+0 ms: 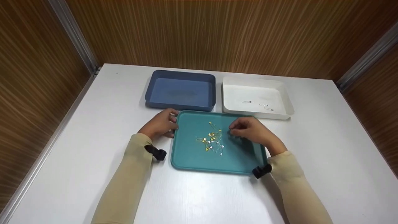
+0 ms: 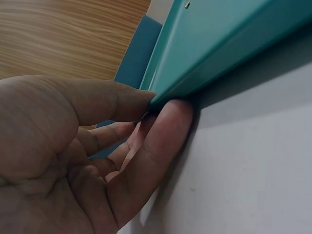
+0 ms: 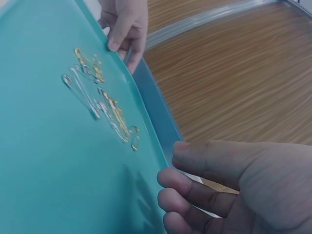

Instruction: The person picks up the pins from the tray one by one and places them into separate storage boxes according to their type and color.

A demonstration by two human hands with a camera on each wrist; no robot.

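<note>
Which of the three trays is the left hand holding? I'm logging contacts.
The teal tray, nearest the person: the left hand grips its left rim. The blue tray and white tray behind it are untouched.

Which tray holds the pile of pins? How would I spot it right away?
On the white table lie three trays. The teal plastic tray is nearest the person, with the left hand gripping its edge. Unlike the dark blue tray and white tray behind it, it holds a heap of gold and silver safety pins.

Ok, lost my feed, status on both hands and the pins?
Left hand grips teal tray at its left rim. Right hand hovers over tray, holding nothing visible. Safety pins piled mid-tray; a few in white bin. Nothing blocking.
</note>
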